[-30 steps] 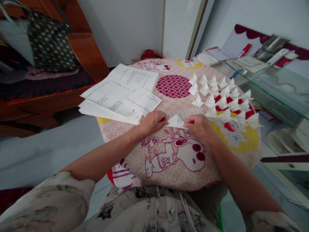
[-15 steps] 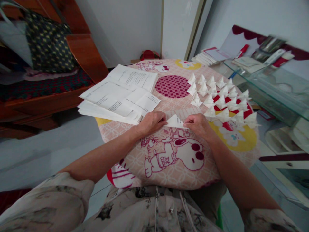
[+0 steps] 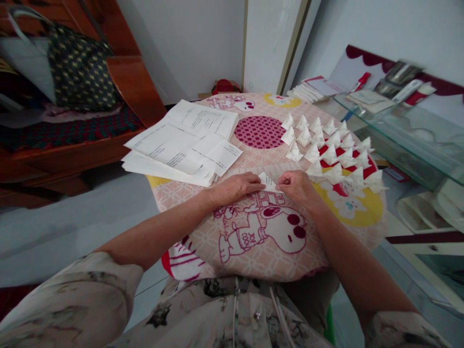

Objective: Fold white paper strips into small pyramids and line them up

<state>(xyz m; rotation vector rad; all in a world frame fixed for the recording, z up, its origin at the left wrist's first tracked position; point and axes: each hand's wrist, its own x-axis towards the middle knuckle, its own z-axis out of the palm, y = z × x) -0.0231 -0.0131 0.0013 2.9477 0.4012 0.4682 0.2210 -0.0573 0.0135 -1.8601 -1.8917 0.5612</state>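
A small folded piece of printed white paper [image 3: 269,181] lies on the cartoon-printed pink tablecloth [image 3: 261,241] between my hands. My left hand [image 3: 235,186] lies flat over its left part, fingers stretched along the fold. My right hand [image 3: 297,186] pinches the paper's right edge with closed fingers. Just beyond my right hand stand several small folded white paper shapes [image 3: 331,152] in rows. A stack of printed sheets [image 3: 184,145] lies to the left of my left hand.
A glass shelf [image 3: 402,130] with papers and small items runs along the right. Booklets [image 3: 315,87] lie at the far right of the table. A wooden bench with a dark patterned bag [image 3: 78,67] stands at left.
My left hand has slid to the right over the paper and flattened, covering more of it. The right hand keeps its pinch in place.
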